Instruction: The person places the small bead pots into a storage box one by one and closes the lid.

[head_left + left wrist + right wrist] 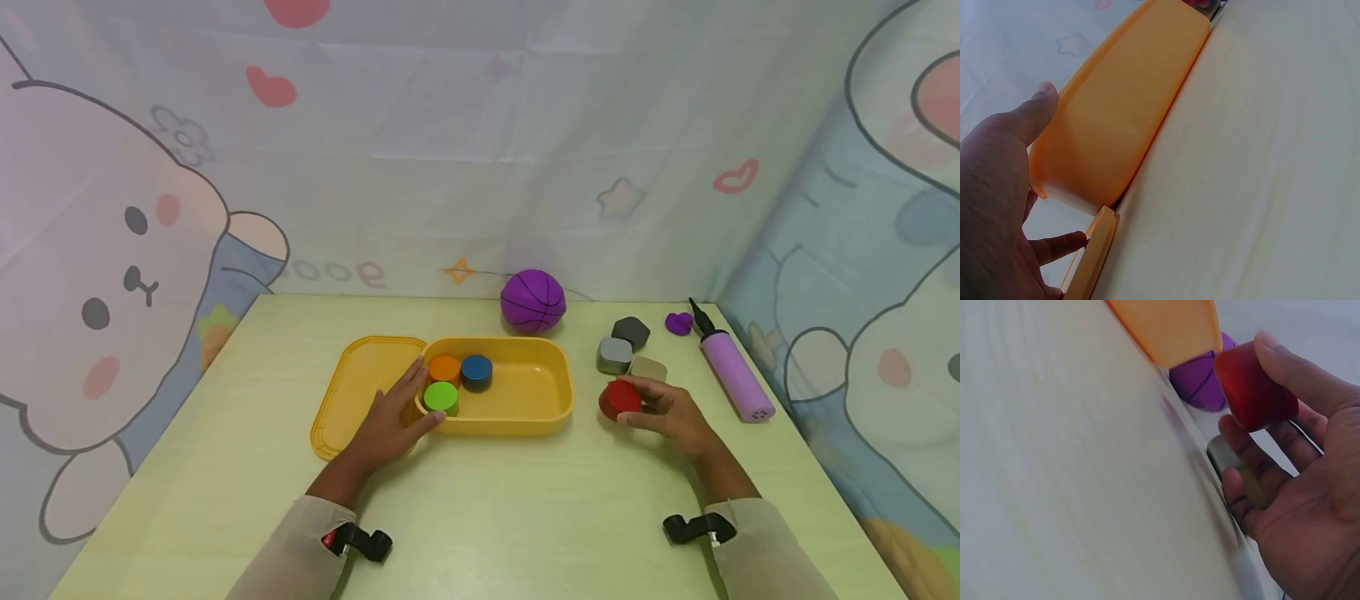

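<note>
A yellow plastic box (517, 427) stands on the table with an orange round block (445, 370), a blue one (477, 373) and a green one (441, 398) at its left end. My left hand (390, 421) rests against the box's left end, thumb along the front rim and fingers spread over the yellow lid (347, 408). To the right of the box, my right hand (671, 412) pinches a red block (620, 400) between thumb and fingers. In the right wrist view the red block (1254, 387) is held above the tabletop.
Behind the right hand lie a grey block (615, 356), a dark block (631, 332) and a beige block (648, 368). A purple ball (533, 302) sits behind the box. Further right are a lilac pump (737, 375) and a small purple item (678, 323). Printed cloth hangs around the table.
</note>
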`<state>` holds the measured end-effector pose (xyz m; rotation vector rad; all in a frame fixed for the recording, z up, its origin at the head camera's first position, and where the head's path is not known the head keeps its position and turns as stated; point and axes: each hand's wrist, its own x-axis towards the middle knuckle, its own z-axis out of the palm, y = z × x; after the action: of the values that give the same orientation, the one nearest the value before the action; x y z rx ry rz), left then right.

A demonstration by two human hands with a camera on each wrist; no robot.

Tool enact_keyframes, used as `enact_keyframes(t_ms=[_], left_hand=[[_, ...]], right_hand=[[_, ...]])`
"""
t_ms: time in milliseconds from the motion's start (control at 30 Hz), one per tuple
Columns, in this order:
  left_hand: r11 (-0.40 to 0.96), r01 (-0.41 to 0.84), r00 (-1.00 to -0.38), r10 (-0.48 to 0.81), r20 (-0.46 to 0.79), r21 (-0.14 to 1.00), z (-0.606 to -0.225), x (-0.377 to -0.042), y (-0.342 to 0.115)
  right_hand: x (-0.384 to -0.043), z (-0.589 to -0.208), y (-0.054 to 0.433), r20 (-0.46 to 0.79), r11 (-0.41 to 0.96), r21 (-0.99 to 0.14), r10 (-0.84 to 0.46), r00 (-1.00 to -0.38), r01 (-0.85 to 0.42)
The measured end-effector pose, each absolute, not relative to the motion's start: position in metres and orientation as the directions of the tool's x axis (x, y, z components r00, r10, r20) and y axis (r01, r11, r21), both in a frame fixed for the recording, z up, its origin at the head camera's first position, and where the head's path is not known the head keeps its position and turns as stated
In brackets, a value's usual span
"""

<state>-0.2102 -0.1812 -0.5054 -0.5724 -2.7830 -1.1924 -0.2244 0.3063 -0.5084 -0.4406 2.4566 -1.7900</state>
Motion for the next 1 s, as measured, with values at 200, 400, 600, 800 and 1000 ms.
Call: enact_keyframes(t_ms=[200,400,600,800,1000], left_hand=[[0.626,0.357,-0.929,0.316,0.192,0.694,-0.508,-0.21,-0.181],[0.624,0.355,-0.928,0.324,0.183,0.697,-0.509,-0.212,-0.181],[0.624,0.351,-0.93,0.321,0.18,0.698,-0.512,-0.212,-0.182],[0.609,0.351,-0.928,0.329,0.177,0.711,-0.513,-0.213,-0.18],[0.627,0.353,-0.93,0.319,0.185,0.695,-0.512,-0.217,-0.182]], right_hand=[[-0.22,-0.51,0.284,0.169,0.264,-0.942,-0.164,-0.972,-0.209],[-0.216,-0.507,0.262,0.243,0.295,-0.925,-0.021,-0.97,-0.239],[-0.214,-0.507,0.248,0.283,0.26,-0.926,0.001,-0.959,-0.273],[-0.217,-0.505,0.242,0.383,0.256,-0.893,-0.003,-0.924,-0.371],[-0.224,-0.498,0.231,0.436,0.296,-0.863,0.025,-0.9,-0.41]])
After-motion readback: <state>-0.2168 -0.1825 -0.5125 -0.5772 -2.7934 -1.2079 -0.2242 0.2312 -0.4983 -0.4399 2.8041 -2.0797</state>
